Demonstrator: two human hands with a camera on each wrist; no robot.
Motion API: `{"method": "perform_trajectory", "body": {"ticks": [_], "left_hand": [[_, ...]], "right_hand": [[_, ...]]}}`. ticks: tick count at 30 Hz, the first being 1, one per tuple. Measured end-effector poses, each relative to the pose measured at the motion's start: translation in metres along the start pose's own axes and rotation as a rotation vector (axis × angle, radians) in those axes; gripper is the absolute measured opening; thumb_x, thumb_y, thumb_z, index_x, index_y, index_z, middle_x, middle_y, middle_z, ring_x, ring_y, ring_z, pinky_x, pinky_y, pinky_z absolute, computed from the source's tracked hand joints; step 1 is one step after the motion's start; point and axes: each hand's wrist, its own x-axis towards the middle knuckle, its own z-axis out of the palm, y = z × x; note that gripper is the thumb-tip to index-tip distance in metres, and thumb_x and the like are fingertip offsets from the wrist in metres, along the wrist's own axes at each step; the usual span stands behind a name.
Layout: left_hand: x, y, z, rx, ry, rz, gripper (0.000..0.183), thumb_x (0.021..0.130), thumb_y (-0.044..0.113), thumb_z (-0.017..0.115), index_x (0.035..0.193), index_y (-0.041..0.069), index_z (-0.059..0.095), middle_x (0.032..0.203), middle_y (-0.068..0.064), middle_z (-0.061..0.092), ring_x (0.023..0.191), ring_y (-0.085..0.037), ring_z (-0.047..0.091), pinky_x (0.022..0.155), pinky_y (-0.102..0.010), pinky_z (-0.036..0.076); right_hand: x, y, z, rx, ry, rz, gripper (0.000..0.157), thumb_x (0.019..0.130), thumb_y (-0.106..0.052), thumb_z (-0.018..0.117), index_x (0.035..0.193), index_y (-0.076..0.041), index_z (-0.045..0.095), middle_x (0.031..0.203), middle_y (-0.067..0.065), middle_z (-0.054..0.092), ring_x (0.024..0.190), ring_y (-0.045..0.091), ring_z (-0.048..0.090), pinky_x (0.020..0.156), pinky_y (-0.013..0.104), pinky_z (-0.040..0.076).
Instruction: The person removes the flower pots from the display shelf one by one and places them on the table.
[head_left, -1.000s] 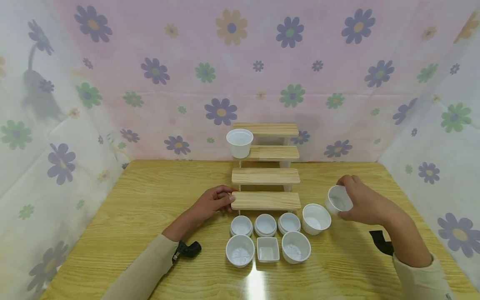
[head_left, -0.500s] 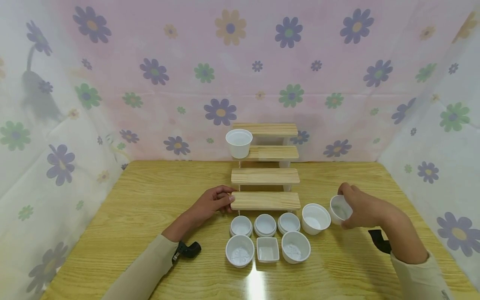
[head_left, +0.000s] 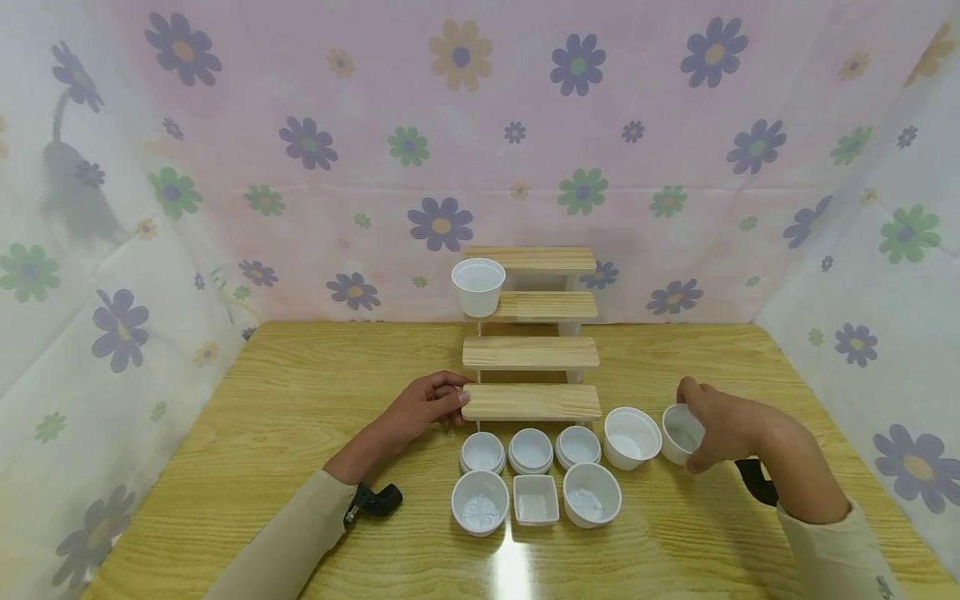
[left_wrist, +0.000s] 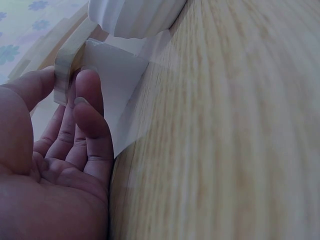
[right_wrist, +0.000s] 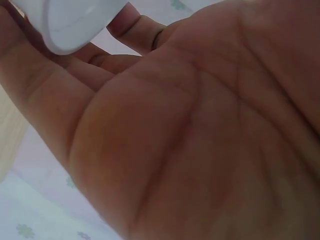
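My left hand point(head_left: 427, 406) pinches the left end of the lowest board of a stepped wooden display shelf point(head_left: 532, 402). In the left wrist view, thumb and fingers lie on either side of the board's end point(left_wrist: 64, 75). Over on the right, my right hand point(head_left: 723, 425) holds a white plastic cup point(head_left: 681, 437) by its sides, mouth up, low over the table. The right wrist view shows this cup's rim point(right_wrist: 75, 42) between the fingers and thumb. Just left of it stands a similar white cup point(head_left: 632, 437).
Another white cup point(head_left: 478, 287) sits at the left end of an upper board. In front of the shelf stand several small round white pots point(head_left: 532, 450), two larger white cups point(head_left: 480, 502) and a small square white dish point(head_left: 536, 500). A flowered cloth point(head_left: 360, 167) hangs behind the table.
My right hand has brought the cup down and slightly toward the front, and it has turned more upright beside its neighbour. My left hand stays on the shelf.
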Motion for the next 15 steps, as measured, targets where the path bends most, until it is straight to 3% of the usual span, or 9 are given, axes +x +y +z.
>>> {"method": "perform_trajectory", "body": {"ticks": [15], "left_hand": [[-0.0002, 0.0004, 0.0004, -0.006, -0.006, 0.004, 0.042, 0.111, 0.023, 0.061, 0.145, -0.001, 0.055, 0.088, -0.006, 0.071, 0.083, -0.019, 0.069, 0.076, -0.032, 0.057]], "right_hand": [[0.0032, 0.0019, 0.0006, -0.018, -0.024, 0.002, 0.081, 0.072, -0.016, 0.097, 0.129, -0.001, 0.041, 0.113, 0.016, 0.058, 0.094, 0.029, 0.058, 0.075, 0.044, 0.051]]}}
